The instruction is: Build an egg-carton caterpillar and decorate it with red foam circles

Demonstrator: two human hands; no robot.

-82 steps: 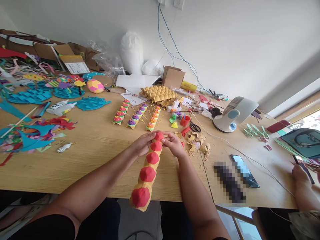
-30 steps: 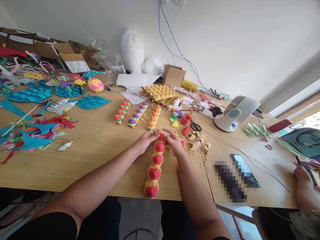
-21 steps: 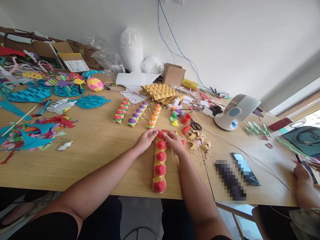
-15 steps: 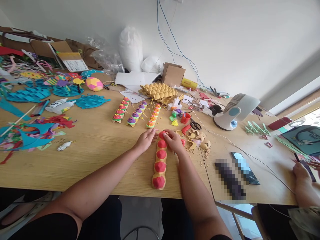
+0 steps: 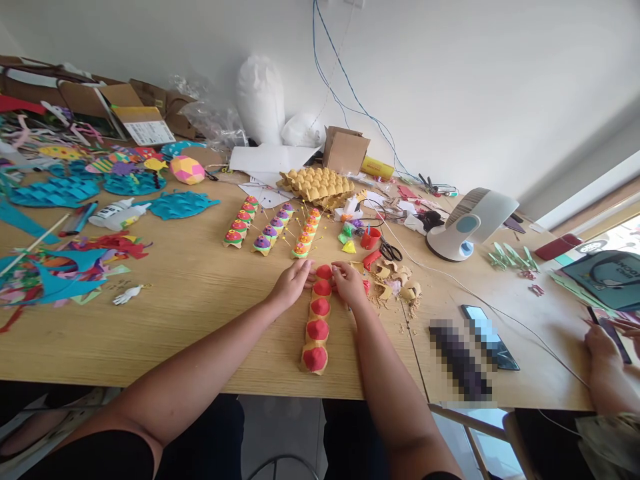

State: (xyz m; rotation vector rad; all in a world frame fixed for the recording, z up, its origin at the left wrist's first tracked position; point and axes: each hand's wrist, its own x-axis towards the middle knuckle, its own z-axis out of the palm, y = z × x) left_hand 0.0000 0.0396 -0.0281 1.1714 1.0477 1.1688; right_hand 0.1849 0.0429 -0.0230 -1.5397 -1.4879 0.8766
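A strip of egg carton (image 5: 319,329) with several red-topped bumps lies lengthwise on the wooden table in front of me. At its far end, my left hand (image 5: 294,283) is on the left side and my right hand (image 5: 349,283) on the right, their fingertips closed around the edges of the strip. The red top of the farthest bump shows between them. Beyond my hands stand three decorated strips: a red and green one (image 5: 241,223), a purple one (image 5: 273,230) and an orange one (image 5: 307,233) with yellow-headed pins.
Egg trays (image 5: 317,185) lie at the back. Black scissors (image 5: 391,250), a red cup (image 5: 371,237) and carton scraps (image 5: 395,280) are right of my hands. Farther right are a white fan (image 5: 467,223), a phone (image 5: 490,337) and another person's hand (image 5: 603,343).
The near end of the red-topped strip has shifted slightly left and away from me. My right fingertips have moved off the farthest red top to the strip's right side.
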